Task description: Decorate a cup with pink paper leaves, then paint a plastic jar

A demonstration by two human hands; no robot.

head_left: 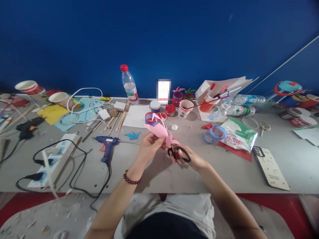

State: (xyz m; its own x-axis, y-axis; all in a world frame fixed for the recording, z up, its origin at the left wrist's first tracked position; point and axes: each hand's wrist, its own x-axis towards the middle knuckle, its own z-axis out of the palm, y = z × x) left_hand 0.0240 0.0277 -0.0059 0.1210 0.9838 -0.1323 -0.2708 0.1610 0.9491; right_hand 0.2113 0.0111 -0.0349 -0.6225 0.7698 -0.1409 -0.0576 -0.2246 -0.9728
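Note:
Between the fingers of my left hand (151, 145) is a piece of pink paper (159, 131), partly cut, with pointed strips standing up from it. My right hand (188, 157) grips a pair of scissors (184, 154) by its black handles. The blades reach up to the paper's right side and are partly hidden behind it. Both hands are above the front middle of the table. A blue leaf-shaped paper cutout (133, 135) lies to the left of my left hand, beyond a blue glue gun (109, 145).
A power strip (56, 162) with cables is at the left. Behind my hands stand a water bottle (129, 85), paint jars such as a red one (170, 110), and a paper cup (185, 109). At the right lie a tape roll (218, 132) and a phone (271, 168).

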